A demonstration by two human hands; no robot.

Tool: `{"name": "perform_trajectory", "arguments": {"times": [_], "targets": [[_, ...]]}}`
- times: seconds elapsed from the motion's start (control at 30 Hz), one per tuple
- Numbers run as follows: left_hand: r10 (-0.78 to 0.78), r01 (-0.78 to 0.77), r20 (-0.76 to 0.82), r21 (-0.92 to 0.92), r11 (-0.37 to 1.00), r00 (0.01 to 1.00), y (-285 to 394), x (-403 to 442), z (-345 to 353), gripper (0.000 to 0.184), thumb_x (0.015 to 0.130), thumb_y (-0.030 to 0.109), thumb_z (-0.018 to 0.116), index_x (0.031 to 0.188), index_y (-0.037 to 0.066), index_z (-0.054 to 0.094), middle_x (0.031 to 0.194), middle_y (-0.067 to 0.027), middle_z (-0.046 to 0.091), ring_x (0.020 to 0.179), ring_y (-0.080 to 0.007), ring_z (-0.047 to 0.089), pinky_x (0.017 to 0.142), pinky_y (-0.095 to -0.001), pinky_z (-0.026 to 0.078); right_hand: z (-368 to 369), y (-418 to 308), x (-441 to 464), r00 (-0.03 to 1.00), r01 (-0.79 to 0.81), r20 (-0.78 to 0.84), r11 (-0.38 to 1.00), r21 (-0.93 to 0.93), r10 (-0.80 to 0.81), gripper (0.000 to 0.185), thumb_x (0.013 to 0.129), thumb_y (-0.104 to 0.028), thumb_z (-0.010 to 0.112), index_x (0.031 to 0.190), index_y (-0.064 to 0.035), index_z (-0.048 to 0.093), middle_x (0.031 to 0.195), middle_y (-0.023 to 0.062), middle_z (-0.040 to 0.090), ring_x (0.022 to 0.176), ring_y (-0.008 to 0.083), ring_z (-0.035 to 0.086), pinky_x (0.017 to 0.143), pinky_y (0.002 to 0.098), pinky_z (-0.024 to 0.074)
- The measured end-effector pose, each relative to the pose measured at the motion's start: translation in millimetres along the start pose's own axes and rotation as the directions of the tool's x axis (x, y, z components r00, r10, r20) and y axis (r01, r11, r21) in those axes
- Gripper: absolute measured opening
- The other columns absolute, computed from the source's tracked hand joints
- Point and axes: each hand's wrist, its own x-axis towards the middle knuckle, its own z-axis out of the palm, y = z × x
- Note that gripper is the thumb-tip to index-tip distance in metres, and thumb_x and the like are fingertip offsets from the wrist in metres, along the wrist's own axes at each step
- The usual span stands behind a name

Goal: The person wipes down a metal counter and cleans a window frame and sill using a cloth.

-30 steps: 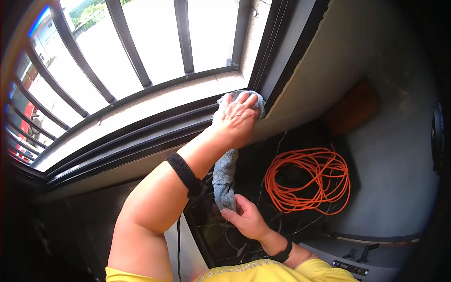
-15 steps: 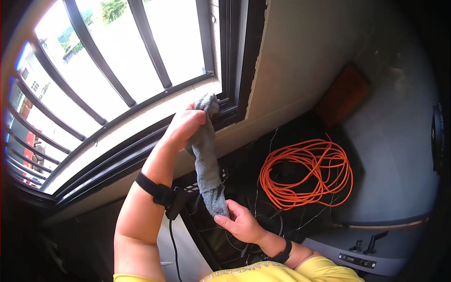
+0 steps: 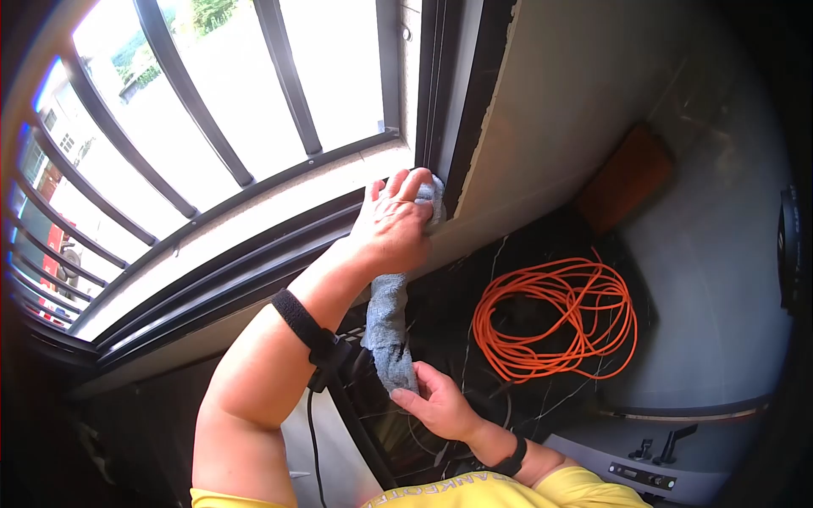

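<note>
At the right-hand end of the window track, where it meets the upright frame, the person's left hand lies over one end of a grey-blue cloth, its fingers slightly parted. The palm faces away, so whether it also grips the cloth cannot be told. From beneath that hand the cloth runs down past the track's edge as a twisted length, and the right hand pinches its lower end between thumb and fingers. Dark bars stand beyond the sill. On the black, white-veined counter, right of the cloth and apart from it, lies a loose coil of orange cable; at the counter's far corner is a reddish-brown slab. Black bands circle the left forearm and right wrist.
</note>
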Motion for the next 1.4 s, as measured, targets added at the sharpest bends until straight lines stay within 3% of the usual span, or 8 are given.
{"name": "perform_trajectory", "arguments": {"times": [0.17,0.37,0.43,0.87,0.93,1.1,1.17,1.4], "targets": [[0.032,-0.017,-0.082,0.183,0.983,0.996,-2,-8,21,0.04,0.072,0.027,0.066,0.105,0.004,0.065,0.145,-0.0103,0.031,0.14,-0.0262,0.02,0.106,-0.0632,0.022,5,9,7,0.998,-0.05,0.031,0.997,0.065,0.048,0.022,0.092,-0.006,0.059,0.112,-0.0028,0.051,0.095,-0.0031,0.056,0.083,0.0031,0.051,0.074,0.0198,0.0435],[0.086,-0.069,-0.058,0.245,0.967,0.995,2,-10,7,0.039,0.071,0.025,0.067,0.104,0.005,0.062,0.112,-0.0073,0.048,0.114,-0.0233,0.042,0.091,-0.0478,0.035,9,-5,3,1.0,-0.004,-0.029,0.997,0.075,0.006,0.021,0.091,-0.013,0.063,0.106,-0.0011,0.055,0.089,-0.0031,0.057,0.079,0.0031,0.048,0.072,0.0214,0.0438],[0.09,-0.055,-0.163,0.206,0.977,0.982,-3,-22,6,0.038,0.068,0.019,0.067,0.102,0.004,0.06,0.109,-0.0094,0.049,0.11,-0.025,0.045,0.088,-0.0457,0.037,1,-4,1,0.999,0.004,-0.039,0.998,0.063,-0.002,0.021,0.091,-0.014,0.063,0.106,-0.0009,0.055,0.089,-0.0028,0.057,0.08,0.0034,0.048,0.072,0.0216,0.044],[-0.125,0.017,0.211,0.452,0.892,0.969,-6,-38,-26,0.033,0.072,0.026,0.066,0.098,0.005,0.064,0.1,-0.0081,0.062,0.1,-0.0231,0.059,0.077,-0.0384,0.047,-11,-19,-11,0.994,0.082,-0.069,0.997,-0.001,-0.082,0.022,0.089,-0.016,0.065,0.101,-0.0004,0.056,0.083,0.0017,0.06,0.076,0.0063,0.049,0.07,0.0251,0.0452],[-0.317,0.185,0.405,0.331,0.925,0.858,-8,-32,-37,0.033,0.073,0.026,0.066,0.095,0.002,0.064,0.099,-0.0159,0.063,0.098,-0.0292,0.061,0.083,-0.041,0.05,-7,-21,-12,0.994,0.085,-0.064,0.996,-0.02,-0.086,0.021,0.089,-0.016,0.065,0.101,-0.0007,0.056,0.082,0.0015,0.06,0.075,0.0064,0.049,0.069,0.0252,0.0451],[-0.368,0.269,0.37,0.291,0.918,0.853,-18,-69,-66,0.03,0.076,0.026,0.057,0.09,0.004,0.07,0.084,-0.0168,0.067,0.086,-0.0296,0.067,0.078,-0.0381,0.054,-4,-23,-18,0.993,0.094,-0.069,0.995,-0.023,-0.095,0.021,0.088,-0.016,0.065,0.101,-0.0016,0.056,0.079,0.0004,0.058,0.072,0.0058,0.047,0.067,0.0251,0.0446],[-0.425,0.495,0.633,0.074,0.866,0.648,-19,-92,-79,0.034,0.075,0.026,0.054,0.095,0.003,0.069,0.087,-0.0192,0.067,0.086,-0.031,0.066,0.079,-0.0374,0.053,-5,-26,-20,0.992,0.082,-0.091,0.995,-0.061,-0.088,0.019,0.088,-0.014,0.063,0.101,-0.002,0.056,0.077,-0.0002,0.056,0.071,0.0049,0.046,0.066,0.0242,0.044],[-0.725,0.662,0.13,-0.537,0.523,0.677,-53,-127,-64,0.031,0.078,0.018,0.051,0.099,-0.001,0.062,0.08,-0.0191,0.064,0.075,-0.0266,0.062,0.074,-0.035,0.049,13,-37,-11,0.99,0.143,0.004,0.985,0.098,-0.144,0.022,0.089,-0.013,0.062,0.107,-0.0036,0.054,0.091,-0.0032,0.055,0.081,0.0042,0.046,0.073,0.0219,0.043]]}}
